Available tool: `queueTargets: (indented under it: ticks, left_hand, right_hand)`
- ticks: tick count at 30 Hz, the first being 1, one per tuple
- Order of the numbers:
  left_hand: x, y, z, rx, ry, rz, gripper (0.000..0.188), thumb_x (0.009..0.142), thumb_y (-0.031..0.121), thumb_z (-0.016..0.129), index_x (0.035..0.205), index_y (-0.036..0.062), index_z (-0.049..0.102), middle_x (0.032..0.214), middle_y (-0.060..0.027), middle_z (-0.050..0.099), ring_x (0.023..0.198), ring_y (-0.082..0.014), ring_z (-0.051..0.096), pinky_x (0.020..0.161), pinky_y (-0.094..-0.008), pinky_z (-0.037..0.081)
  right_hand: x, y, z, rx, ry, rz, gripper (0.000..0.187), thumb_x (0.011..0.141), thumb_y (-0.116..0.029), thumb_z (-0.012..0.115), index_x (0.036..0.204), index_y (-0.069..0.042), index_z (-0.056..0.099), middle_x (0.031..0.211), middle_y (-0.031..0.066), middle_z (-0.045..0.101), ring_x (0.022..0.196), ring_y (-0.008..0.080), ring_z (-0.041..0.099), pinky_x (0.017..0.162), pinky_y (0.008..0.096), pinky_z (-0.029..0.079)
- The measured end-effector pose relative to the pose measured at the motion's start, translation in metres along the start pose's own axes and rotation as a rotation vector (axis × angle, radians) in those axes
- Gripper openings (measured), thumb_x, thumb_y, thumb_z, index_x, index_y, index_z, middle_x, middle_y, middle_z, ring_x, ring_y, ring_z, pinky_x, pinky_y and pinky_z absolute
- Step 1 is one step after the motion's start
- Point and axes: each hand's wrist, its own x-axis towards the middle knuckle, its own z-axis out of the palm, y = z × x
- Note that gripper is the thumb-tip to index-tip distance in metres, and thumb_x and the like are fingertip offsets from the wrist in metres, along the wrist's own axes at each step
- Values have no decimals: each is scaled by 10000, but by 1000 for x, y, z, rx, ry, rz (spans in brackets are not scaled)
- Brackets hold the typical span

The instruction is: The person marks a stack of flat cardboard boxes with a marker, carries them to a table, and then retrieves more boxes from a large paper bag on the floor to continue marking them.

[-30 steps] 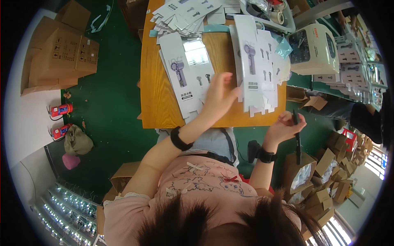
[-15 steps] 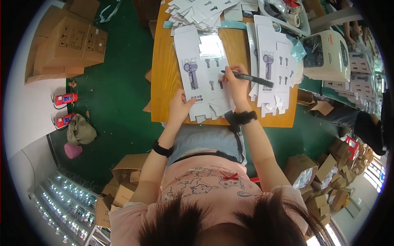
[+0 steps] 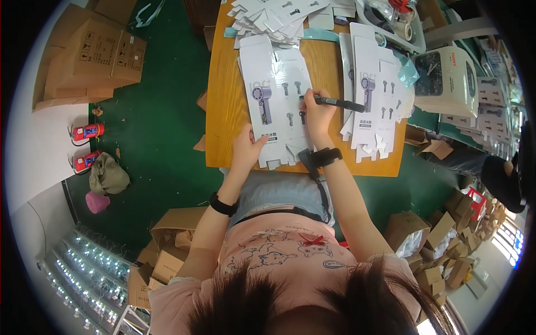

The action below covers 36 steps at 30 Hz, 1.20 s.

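In front of me on the wooden table (image 3: 324, 61) lies a flat, unfolded white carton (image 3: 282, 125), printed with a purple handheld fan and several smaller fan pictures. My left hand (image 3: 248, 146) is closed on its lower left edge, thumb on top of the print and the other fingers curled at the side. A black marker pen (image 3: 340, 103) is pinched in my right hand (image 3: 319, 114), which rests at the carton's right edge. The pen's tip end points left over the small pictures; whether it touches the card I cannot tell.
To the right lies a stack of similar flat cartons (image 3: 371, 120). More loose cartons (image 3: 273, 19) pile up at the far edge. A plastic bin (image 3: 416, 42) with tape rolls and a cream-coloured machine (image 3: 446, 75) stand at the far right. Cardboard boxes (image 3: 178, 229) stand on the green floor.
My right hand has shifted slightly left over the carton, and the pen lies more level. My left hand keeps its place on the edge. The whole view has shifted a little.
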Motion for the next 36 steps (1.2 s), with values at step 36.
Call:
queueTargets:
  ticks: [36]
  left_hand:
    - [-19, 41, 15, -272, 186, 179, 244, 723, 101, 649, 871, 1, 482, 672, -77, 565, 585, -120, 537, 516, -259, 412]
  right_hand:
    - [-54, -9, -76, 426, 214, 155, 46, 796, -67, 520, 770, -73, 484, 571, 4, 446, 497, 108, 465, 466, 223, 421]
